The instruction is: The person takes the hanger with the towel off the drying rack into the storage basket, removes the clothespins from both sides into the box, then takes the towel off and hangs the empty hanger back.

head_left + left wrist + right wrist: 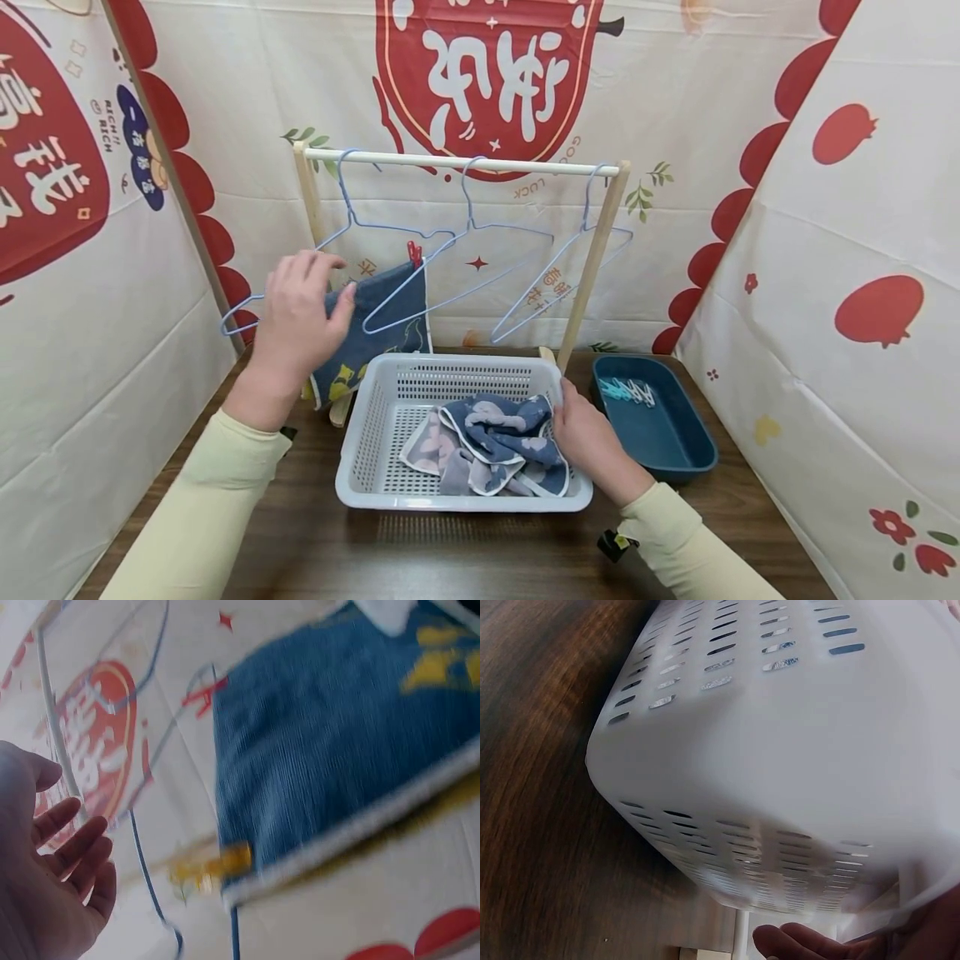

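My left hand (300,312) is raised in front of the left blue wire hanger (397,227), its fingers loosely bent and nothing between them. On that hanger hangs a dark blue cloth (322,735) with yellow print, held by a red clip (415,253) at one corner and a yellow clip (210,864) at another. At the basket's right side, my right hand (588,433) grips the rim of a light grey plastic basket (465,502). Crumpled in the basket lies a blue and pink patterned cloth (495,442) with white edging.
Two bare blue hangers, a middle one (468,225) and a right one (585,229), hang from the white rod (420,158) of a wooden rack. Right of the basket, a dark teal tray (675,433) holds several clips (628,392). Printed fabric walls enclose the brown table (315,542).
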A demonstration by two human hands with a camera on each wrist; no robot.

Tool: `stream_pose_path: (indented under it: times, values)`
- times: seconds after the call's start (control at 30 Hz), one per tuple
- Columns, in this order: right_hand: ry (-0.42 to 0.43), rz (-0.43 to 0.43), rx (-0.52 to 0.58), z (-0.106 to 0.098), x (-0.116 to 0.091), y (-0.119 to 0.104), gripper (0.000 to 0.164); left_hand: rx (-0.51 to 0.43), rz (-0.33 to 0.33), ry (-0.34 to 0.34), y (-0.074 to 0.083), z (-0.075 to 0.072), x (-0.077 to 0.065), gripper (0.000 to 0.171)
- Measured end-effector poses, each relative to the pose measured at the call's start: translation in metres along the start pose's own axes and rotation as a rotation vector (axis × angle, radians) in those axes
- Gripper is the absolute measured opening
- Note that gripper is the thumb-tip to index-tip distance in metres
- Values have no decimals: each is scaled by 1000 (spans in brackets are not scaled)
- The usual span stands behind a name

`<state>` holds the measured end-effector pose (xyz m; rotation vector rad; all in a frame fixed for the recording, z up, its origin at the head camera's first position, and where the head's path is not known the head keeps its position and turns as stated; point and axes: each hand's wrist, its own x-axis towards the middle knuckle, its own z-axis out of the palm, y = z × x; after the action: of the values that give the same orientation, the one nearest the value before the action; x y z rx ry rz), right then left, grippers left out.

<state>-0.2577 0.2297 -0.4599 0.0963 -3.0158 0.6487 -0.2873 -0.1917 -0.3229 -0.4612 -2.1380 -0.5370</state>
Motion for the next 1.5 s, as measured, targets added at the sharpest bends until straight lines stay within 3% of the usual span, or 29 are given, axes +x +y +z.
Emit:
stream_pose_path:
  times: [0.33, 0.47, 0.67, 0.77, 0.83, 1.07, 1.5]
  values:
    - [10, -4, 9, 0, -1, 1, 60, 8, -199, 67, -43, -37, -11, 33]
    - [16, -10, 11, 1, 0, 2, 60, -5, -277, -11, -57, -46, -17, 39]
    - [18, -10, 19, 1, 1, 2, 61, -110, -413, -171, -76, -51, -24, 48]
    - [15, -4, 26, 1, 1, 1, 61, -132, -432, -177, -81, -47, -27, 47]
    - [13, -3, 29, 1, 0, 1, 61, -156, -420, -164, -84, -43, -28, 44]
    - [9, 0, 33, 1, -1, 0, 61, -403, -314, -66, -90, -29, -35, 26]
    - [14, 2, 37, 0, -2, 1, 61, -317, -86, 96, -85, -20, -37, 8]
